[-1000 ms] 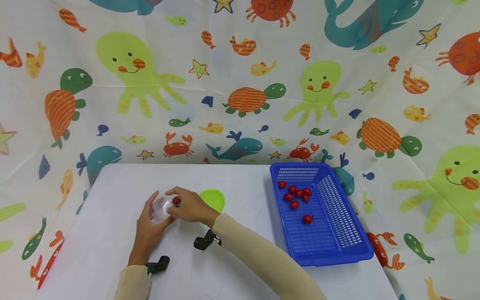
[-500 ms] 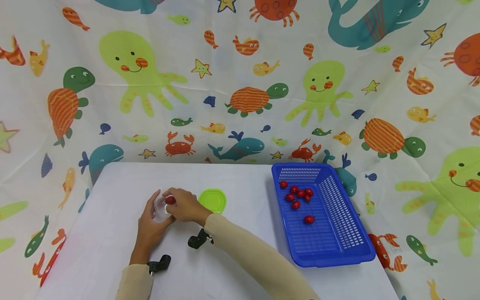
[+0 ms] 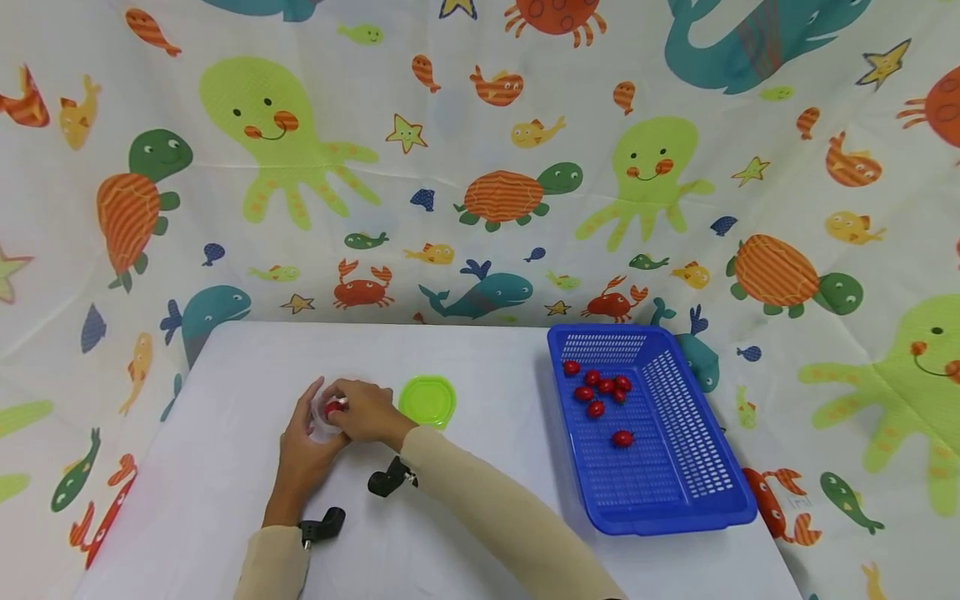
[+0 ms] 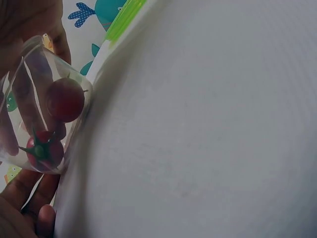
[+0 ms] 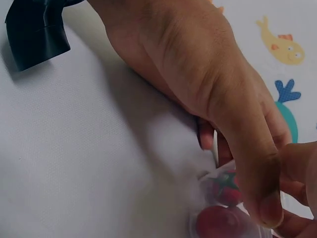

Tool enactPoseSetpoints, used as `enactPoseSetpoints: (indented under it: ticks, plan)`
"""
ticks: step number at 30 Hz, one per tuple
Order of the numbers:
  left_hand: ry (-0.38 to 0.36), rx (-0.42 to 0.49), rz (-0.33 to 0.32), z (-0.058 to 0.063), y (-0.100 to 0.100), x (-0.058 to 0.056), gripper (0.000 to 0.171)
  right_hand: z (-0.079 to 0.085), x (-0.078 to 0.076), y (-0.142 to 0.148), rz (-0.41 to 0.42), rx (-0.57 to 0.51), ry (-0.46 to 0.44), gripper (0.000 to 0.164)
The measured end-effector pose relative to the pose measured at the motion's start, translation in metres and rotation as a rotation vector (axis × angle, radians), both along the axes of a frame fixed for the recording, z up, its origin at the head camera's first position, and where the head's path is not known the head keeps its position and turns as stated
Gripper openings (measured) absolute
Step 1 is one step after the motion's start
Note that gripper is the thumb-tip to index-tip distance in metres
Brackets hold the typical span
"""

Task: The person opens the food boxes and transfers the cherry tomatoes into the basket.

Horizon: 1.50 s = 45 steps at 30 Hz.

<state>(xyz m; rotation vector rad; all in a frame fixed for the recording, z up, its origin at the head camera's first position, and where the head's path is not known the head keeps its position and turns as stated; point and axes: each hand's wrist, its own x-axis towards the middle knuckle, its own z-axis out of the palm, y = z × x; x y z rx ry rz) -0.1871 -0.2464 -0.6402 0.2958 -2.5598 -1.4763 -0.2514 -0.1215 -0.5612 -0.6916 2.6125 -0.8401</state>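
Observation:
A small clear plastic cup (image 3: 321,429) stands on the white table at left, seen from the side in the left wrist view. My left hand (image 3: 303,458) curls round its outer side and holds it. Over the mouth my right hand (image 3: 367,410) reaches in, its thumb near the rim in the right wrist view. Under those fingers shows a red cherry tomato (image 3: 332,407). Through the wall, the left wrist view shows one dark red tomato (image 4: 66,100) and another with a green stem (image 4: 44,152), both near the bottom. Whether my right fingers pinch a tomato is hidden.
A lime-green round lid (image 3: 427,401) lies just right of my right hand. Farther right stands a blue perforated basket (image 3: 652,475) with several cherry tomatoes (image 3: 605,386) toward its back. A cloth with printed sea animals (image 3: 480,125) hangs behind the table.
My right hand has moved slightly left over the cup. The cherry tomato it pinched at the mouth now shows lower and farther left, inside the cup. My left hand keeps its hold.

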Motion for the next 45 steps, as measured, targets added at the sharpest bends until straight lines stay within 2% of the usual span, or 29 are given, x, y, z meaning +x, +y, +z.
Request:
enactPoseSetpoints:
  ticks: [7, 18, 26, 40, 45]
  plan:
    - [0.021, 0.006, -0.003, -0.001, 0.002, 0.001, 0.094, -0.002, 0.0, 0.002, 0.006, -0.008, 0.0, 0.023]
    - [0.026, -0.001, 0.003, -0.002, 0.002, 0.002, 0.094, -0.01, -0.006, 0.008, -0.011, -0.142, -0.162, 0.021]
    - [0.033, 0.0, 0.011, -0.005, 0.002, 0.002, 0.094, -0.007, -0.006, 0.013, -0.002, -0.179, -0.207, 0.027]
    - [0.022, -0.002, 0.004, -0.003, 0.004, 0.0, 0.096, -0.007, -0.009, 0.02, 0.001, -0.375, -0.317, 0.025]
    - [0.019, 0.0, 0.001, -0.003, 0.004, 0.0, 0.097, -0.007, -0.01, 0.023, 0.01, -0.373, -0.335, 0.029]
